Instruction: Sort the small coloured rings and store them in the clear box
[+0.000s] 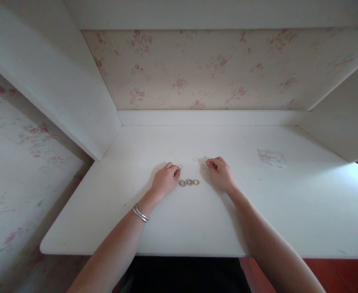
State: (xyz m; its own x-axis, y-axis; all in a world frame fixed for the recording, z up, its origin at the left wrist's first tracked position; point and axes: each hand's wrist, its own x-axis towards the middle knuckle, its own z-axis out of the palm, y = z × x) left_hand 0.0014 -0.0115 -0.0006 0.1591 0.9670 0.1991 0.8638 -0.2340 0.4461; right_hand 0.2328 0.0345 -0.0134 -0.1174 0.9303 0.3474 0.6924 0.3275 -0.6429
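My left hand (165, 179) rests on the white desk with its fingers curled together. Right at its fingertips is a thin ring (180, 166); whether the fingers grip it is too small to tell. Thumb and forefinger of my right hand (221, 174) are pinched together beside a small pale ring (203, 166). What the pinch holds, if anything, does not show. Between the hands, a little further back, lies another thin ring (195, 159). Closer to me sit three thicker rings in a row: pinkish (182, 183), greyish (189, 182) and yellowish (196, 182).
A crumpled clear plastic bag (271, 158) lies on the white desk (179, 228), to the right of my hands. White panels stand at the left (93, 101) and right (343, 106), with a low ledge (212, 117) along the back.
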